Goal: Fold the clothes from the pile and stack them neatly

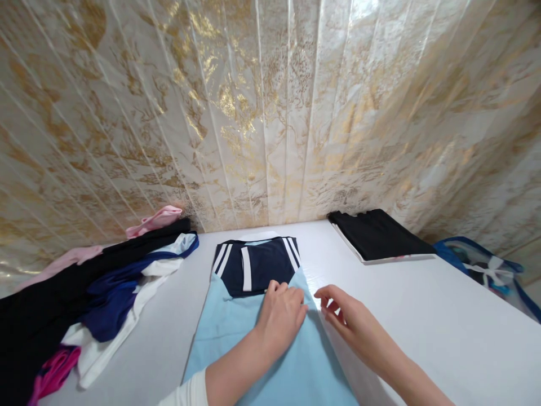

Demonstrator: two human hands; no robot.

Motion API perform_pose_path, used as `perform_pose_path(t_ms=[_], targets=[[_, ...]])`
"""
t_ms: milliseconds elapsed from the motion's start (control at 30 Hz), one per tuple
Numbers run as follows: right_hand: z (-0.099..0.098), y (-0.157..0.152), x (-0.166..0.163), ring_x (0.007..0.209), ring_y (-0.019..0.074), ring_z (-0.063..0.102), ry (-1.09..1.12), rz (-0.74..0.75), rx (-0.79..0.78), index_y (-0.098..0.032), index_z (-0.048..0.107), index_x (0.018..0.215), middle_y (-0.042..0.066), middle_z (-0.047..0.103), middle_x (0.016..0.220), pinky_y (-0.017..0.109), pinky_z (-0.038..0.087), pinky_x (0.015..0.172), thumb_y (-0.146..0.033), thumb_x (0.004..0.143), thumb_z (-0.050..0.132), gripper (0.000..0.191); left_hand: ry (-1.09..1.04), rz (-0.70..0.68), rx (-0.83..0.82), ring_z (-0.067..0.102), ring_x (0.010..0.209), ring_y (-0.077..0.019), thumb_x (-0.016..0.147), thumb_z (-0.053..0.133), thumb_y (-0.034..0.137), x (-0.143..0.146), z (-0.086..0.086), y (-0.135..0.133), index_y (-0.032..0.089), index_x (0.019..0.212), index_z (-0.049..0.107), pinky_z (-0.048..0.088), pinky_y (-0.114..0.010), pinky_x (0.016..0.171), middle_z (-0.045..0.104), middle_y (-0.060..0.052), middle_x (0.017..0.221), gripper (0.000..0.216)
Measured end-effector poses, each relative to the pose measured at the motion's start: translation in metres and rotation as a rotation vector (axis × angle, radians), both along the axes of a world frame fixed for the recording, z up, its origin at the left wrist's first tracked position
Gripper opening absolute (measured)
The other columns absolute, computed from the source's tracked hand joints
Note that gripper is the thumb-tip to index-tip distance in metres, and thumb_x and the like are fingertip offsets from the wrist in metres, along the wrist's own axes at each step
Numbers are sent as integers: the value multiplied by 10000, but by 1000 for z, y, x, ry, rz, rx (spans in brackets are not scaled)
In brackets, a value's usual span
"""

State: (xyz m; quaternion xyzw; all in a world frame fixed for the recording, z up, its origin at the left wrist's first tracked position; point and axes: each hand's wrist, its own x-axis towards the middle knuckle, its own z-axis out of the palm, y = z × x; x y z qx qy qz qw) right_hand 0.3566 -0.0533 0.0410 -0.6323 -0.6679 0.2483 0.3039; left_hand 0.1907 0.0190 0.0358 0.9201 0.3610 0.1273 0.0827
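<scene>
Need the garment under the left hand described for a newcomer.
On the white table, look between the loose clothes pile at left and the folded black cloth at right. The light-blue garment lies flat, under the left hand. Its navy panel with white stripes sets it apart.

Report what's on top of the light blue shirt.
The left hand rests on the shirt, at the navy panel's lower edge. What that hand covers can't be seen.

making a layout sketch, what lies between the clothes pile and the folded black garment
In the head view, the light blue garment with a navy, white-striped part lies between the clothes pile and the folded black garment, with white table showing either side.
</scene>
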Motion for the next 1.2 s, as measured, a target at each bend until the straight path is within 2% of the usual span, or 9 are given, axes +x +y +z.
perform_pose_path(t_ms=[200,367,467,667,833,900,1033,1200], targets=[[8,-8,0,660,174,591,-97,-38,-182,-230,472,1071,7,630,780,284,417,621,-302,895,397,204,-32,57,36,554,857,-208,970,480,232,-2,-3,25,198,840,587,323,-367,805,668,-19,874,172],[10,-12,7,661,146,580,35,-5,-279,-247,494,1045,-14,637,805,246,403,606,-240,835,471,211,-101,98,37,556,864,-198,976,474,351,2,-8,43,202,835,595,335,-356,811,664,-2,891,239],[6,-16,10,660,133,561,79,17,-298,-246,521,1000,-37,612,744,229,391,605,-172,774,509,238,-125,129,38,545,884,-218,948,512,392,5,-12,41,200,849,605,342,-368,816,651,-21,915,235],[-7,-28,21,572,105,472,176,51,-347,-252,531,966,-81,498,616,202,334,529,-95,711,497,302,-155,177,54,519,915,-229,933,532,335,5,-17,30,202,816,599,331,-393,851,625,-37,930,189],[-5,-31,19,632,111,514,186,60,-313,-250,522,947,-68,564,694,208,373,588,-77,671,503,326,-180,176,54,542,884,-195,957,513,316,4,-12,29,208,793,564,323,-369,874,642,0,875,203],[-2,-30,16,653,114,520,188,71,-316,-248,525,940,-60,577,723,211,383,605,-84,673,502,314,-178,180,44,559,837,-183,967,504,329,4,-10,30,211,811,563,335,-349,857,651,12,842,204],[-1,-30,14,599,114,490,180,84,-332,-251,516,925,-79,501,623,213,359,577,-103,695,488,274,-146,180,21,582,742,-179,944,545,339,4,-11,32,221,837,570,358,-322,781,679,28,807,161],[-6,-31,14,586,115,472,51,60,-321,-254,511,925,-74,500,624,218,322,563,-130,739,489,224,-107,191,21,603,741,-201,901,606,303,5,-14,33,228,864,564,358,-324,760,693,23,801,94]])
